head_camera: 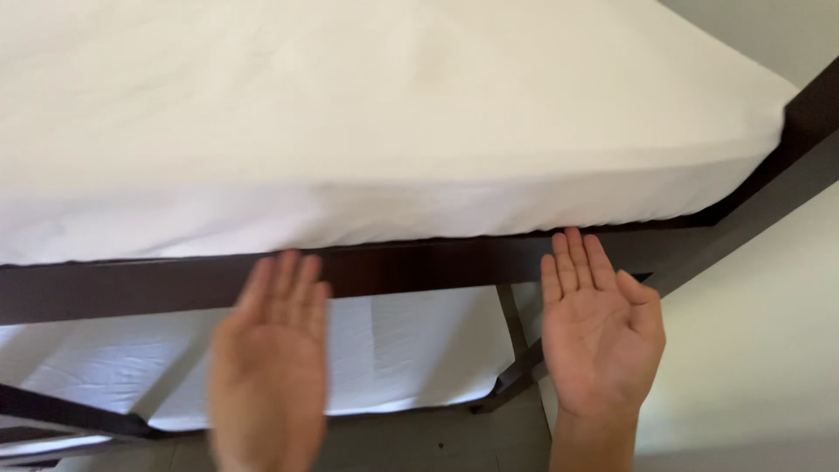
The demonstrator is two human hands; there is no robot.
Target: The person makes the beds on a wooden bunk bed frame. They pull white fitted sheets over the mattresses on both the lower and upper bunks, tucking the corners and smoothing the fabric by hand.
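Flat left hand (269, 363), right hand (599, 328), dark rail (411, 267), smooth white mattress (367, 131)

Lower bunk mattress (419, 350) in a white sheet sits below the top rail, near centre, partly hidden. Dark diagonal brace (70, 413) crosses at near left; a dark upright post (516, 350) stands right of centre. Pale wall (760, 350) on the right, grey floor (437, 437) along the near edge.
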